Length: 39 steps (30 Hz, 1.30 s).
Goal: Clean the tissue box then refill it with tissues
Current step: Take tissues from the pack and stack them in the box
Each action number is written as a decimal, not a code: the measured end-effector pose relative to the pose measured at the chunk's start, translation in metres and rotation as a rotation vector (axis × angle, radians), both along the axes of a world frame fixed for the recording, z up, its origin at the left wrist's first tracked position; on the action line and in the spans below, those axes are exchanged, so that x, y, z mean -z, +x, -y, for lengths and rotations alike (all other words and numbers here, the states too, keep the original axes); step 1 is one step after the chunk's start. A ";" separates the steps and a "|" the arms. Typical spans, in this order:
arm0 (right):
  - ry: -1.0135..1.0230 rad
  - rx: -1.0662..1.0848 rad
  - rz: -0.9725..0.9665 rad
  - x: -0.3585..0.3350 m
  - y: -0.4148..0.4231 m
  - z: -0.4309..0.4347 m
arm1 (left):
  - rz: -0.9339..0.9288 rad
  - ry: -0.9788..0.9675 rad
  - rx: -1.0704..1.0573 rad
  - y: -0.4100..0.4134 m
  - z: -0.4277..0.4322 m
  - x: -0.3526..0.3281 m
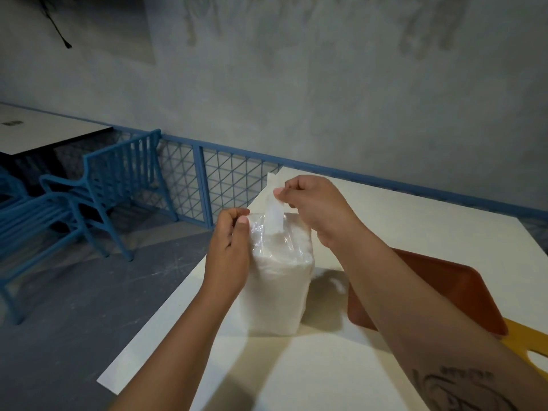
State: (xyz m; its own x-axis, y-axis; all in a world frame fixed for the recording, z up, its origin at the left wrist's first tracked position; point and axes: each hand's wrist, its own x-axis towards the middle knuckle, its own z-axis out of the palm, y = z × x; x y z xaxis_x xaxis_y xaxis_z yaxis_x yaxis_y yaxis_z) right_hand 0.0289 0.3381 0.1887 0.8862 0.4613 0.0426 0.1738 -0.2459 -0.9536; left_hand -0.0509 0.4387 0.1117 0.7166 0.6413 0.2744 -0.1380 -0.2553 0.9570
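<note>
Pack [278, 292] upright near table [296, 375] left edge | left hand [228, 256] pinches wrap [261, 232] | right hand [317, 206] pinches strip [274, 212] | tray [439, 286] right, apart

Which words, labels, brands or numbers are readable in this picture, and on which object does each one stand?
No text can be read.
Tattoo on the right forearm: marks like letters, too blurred to read.
Dark patch on the far table: too small to read.
Tissue pack and its white strip: no print visible.
</note>
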 end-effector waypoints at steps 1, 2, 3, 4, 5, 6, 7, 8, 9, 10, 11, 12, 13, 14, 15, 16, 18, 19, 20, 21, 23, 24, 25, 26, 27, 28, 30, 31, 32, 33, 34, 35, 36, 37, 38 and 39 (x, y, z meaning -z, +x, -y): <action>0.004 -0.023 0.077 -0.004 -0.005 0.002 | 0.002 -0.001 0.004 0.000 0.000 0.000; 0.005 -0.052 0.156 -0.007 -0.011 0.006 | 0.008 -0.009 0.012 0.001 -0.001 -0.001; 0.000 -0.084 0.233 -0.009 -0.018 0.010 | 0.018 -0.030 0.027 0.001 -0.001 -0.001; -0.008 -0.121 0.304 -0.010 -0.026 0.015 | 0.033 -0.065 0.045 0.000 -0.002 -0.001; -0.015 -0.164 0.372 -0.010 -0.034 0.021 | 0.038 -0.102 0.065 -0.001 -0.003 -0.002; -0.024 -0.209 0.433 -0.007 -0.041 0.028 | 0.034 -0.131 0.089 -0.002 -0.004 -0.003; -0.033 -0.253 0.486 -0.002 -0.047 0.033 | 0.034 -0.154 0.115 -0.004 -0.007 -0.002; -0.038 -0.291 0.532 0.006 -0.053 0.039 | 0.043 -0.176 0.152 -0.005 -0.009 -0.003; -0.039 -0.320 0.580 0.016 -0.058 0.043 | 0.049 -0.186 0.184 -0.006 -0.011 -0.004; -0.040 -0.331 0.655 0.028 -0.062 0.047 | 0.045 -0.182 0.199 -0.008 -0.013 -0.006; -0.050 -0.322 0.757 0.040 -0.066 0.049 | 0.024 -0.151 0.203 -0.009 -0.015 -0.007; -0.075 -0.309 0.871 0.053 -0.069 0.051 | -0.004 -0.117 0.198 -0.010 -0.016 -0.009; -0.114 -0.298 0.987 0.066 -0.071 0.052 | -0.034 -0.073 0.196 -0.011 -0.018 -0.011; -0.164 -0.285 1.098 0.078 -0.072 0.054 | -0.060 -0.032 0.207 -0.012 -0.019 -0.013; -0.218 -0.271 1.194 0.088 -0.074 0.055 | -0.087 0.012 0.222 -0.014 -0.019 -0.015; -0.268 -0.254 1.271 0.096 -0.074 0.056 | -0.112 0.058 0.234 -0.015 -0.018 -0.017; -0.338 -0.225 1.361 0.103 -0.073 0.059 | -0.215 0.194 0.214 -0.018 -0.014 -0.023; -0.351 -0.218 1.380 0.104 -0.070 0.060 | -0.281 0.271 0.190 -0.019 -0.010 -0.025; -0.348 -0.222 1.384 0.104 -0.069 0.061 | -0.333 0.336 0.169 -0.019 -0.007 -0.026; -0.325 -0.231 1.372 0.104 -0.068 0.063 | -0.360 0.373 0.154 -0.019 -0.003 -0.027; -0.184 -0.235 1.282 0.097 -0.068 0.067 | -0.375 0.380 0.150 -0.020 0.003 -0.028; -0.075 -0.208 1.224 0.092 -0.069 0.068 | -0.373 0.375 0.161 -0.022 0.005 -0.029; 0.029 -0.168 1.167 0.086 -0.068 0.070 | -0.377 0.377 0.172 -0.023 0.007 -0.028; 0.099 -0.116 1.112 0.079 -0.066 0.069 | -0.385 0.395 0.180 -0.025 0.010 -0.028; 0.128 -0.048 1.062 0.072 -0.064 0.068 | -0.399 0.432 0.171 -0.027 0.013 -0.028; 0.108 0.030 1.006 0.063 -0.062 0.066 | -0.418 0.481 0.142 -0.029 0.017 -0.029; -0.054 0.105 0.803 0.047 -0.058 0.060 | -0.465 0.593 0.044 -0.032 0.026 -0.030; -0.152 0.077 0.680 0.043 -0.056 0.055 | -0.483 0.644 0.000 -0.033 0.030 -0.032; -0.203 0.034 0.563 0.040 -0.053 0.052 | -0.496 0.684 -0.030 -0.033 0.034 -0.034; -0.223 0.002 0.493 0.040 -0.049 0.050 | -0.510 0.713 -0.049 -0.034 0.038 -0.034; -0.230 -0.001 0.478 0.040 -0.046 0.048 | -0.523 0.735 -0.060 -0.034 0.040 -0.035; -0.231 0.007 0.497 0.041 -0.044 0.047 | -0.534 0.748 -0.069 -0.035 0.042 -0.035; -0.232 0.019 0.536 0.042 -0.043 0.046 | -0.537 0.749 -0.073 -0.035 0.043 -0.036; -0.240 0.019 0.577 0.042 -0.044 0.047 | -0.533 0.739 -0.073 -0.035 0.043 -0.035; -0.249 0.008 0.607 0.043 -0.044 0.048 | -0.524 0.720 -0.068 -0.035 0.043 -0.035; -0.245 -0.002 0.621 0.044 -0.046 0.049 | -0.512 0.694 -0.061 -0.036 0.042 -0.035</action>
State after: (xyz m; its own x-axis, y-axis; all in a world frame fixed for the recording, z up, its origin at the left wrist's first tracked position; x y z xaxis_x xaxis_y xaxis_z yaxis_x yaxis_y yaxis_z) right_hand -0.0167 0.2890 0.1446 0.7299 0.5242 0.4388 0.6735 -0.4414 -0.5929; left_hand -0.0874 0.3963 0.1464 0.8290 0.4894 0.2707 0.3006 -0.7980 0.5223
